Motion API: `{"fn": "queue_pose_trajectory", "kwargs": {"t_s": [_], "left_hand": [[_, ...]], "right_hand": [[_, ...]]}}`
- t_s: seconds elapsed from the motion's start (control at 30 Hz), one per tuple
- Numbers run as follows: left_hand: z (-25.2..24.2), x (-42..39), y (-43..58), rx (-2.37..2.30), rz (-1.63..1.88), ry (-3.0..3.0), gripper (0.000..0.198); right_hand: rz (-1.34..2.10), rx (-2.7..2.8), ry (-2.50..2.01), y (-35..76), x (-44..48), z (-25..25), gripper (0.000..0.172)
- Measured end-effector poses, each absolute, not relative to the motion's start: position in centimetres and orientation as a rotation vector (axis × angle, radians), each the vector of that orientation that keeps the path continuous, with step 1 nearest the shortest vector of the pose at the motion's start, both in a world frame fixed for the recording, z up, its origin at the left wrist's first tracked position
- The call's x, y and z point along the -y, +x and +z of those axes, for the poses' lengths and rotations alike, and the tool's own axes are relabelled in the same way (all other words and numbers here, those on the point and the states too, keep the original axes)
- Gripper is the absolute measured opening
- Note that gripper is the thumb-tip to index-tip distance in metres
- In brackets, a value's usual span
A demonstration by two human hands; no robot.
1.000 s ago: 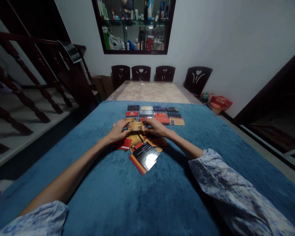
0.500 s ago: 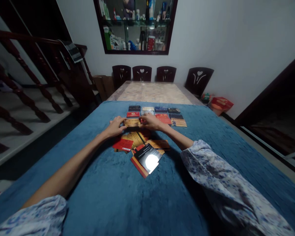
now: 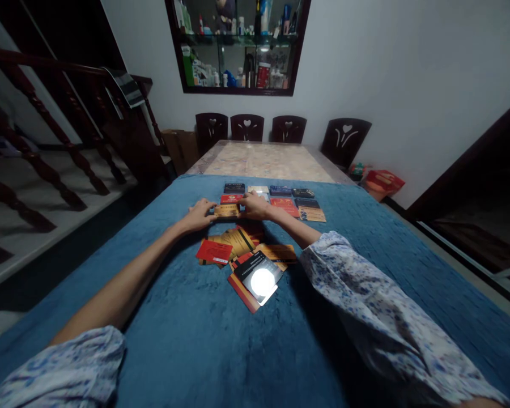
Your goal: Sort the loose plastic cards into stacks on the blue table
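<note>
A gold card (image 3: 226, 211), perhaps a small stack, lies just in front of a red card (image 3: 231, 199). My left hand (image 3: 199, 215) grips its left edge with fingers and thumb. My right hand (image 3: 254, 206) pinches the right edge and partly covers a pale card behind it. Farther right are a red card (image 3: 284, 208) and a black-and-tan card (image 3: 310, 210). Dark cards (image 3: 234, 188) and others form a row behind. Nearer to me a loose heap holds a red card (image 3: 213, 252), gold cards (image 3: 238, 241) and a shiny black card (image 3: 257, 276).
A blue cloth (image 3: 187, 340) covers the near part of the table, with the pale tabletop (image 3: 263, 156) beyond. Dark chairs (image 3: 289, 129) stand at the far end. A wooden railing (image 3: 68, 141) is at left, a red bag (image 3: 382, 181) on the floor at right.
Both hands have shifted slightly left with the gold card, leaving a wider gap between it and the loose heap. The camera view has moved a little.
</note>
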State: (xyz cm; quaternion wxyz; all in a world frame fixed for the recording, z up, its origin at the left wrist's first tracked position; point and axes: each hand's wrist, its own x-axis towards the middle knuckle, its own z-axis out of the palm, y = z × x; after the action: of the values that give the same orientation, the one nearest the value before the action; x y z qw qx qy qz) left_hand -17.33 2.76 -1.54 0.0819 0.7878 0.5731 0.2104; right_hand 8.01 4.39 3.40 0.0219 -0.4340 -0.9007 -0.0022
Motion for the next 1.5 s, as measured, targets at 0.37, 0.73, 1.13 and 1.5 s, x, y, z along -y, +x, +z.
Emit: {"fn": "queue_pose_trajectory", "kwargs": {"t_s": [0.37, 0.73, 1.13, 1.5], "left_hand": [[-2.4, -4.5, -17.5, -1.651, 0.571, 2.378, 0.047], [-1.2, -3.9, -17.0, -1.617, 0.495, 2.394, 0.044], [-0.7, -3.5, -17.0, -1.616, 0.526, 2.353, 0.045], [-0.5, -3.3, -16.8, -1.636, 0.514, 2.303, 0.047]], "right_hand": [[-0.038, 2.870, -1.387, 7.3, -4.8, 3.5, 0.044], [0.029, 2.911, -1.407, 6.9, -4.9, 3.9, 0.036], [0.104, 2.916, -1.379, 6.5, -5.6, 3.6, 0.032], [0.031, 2.937, -1.393, 6.1, -6.2, 3.5, 0.034]]}}
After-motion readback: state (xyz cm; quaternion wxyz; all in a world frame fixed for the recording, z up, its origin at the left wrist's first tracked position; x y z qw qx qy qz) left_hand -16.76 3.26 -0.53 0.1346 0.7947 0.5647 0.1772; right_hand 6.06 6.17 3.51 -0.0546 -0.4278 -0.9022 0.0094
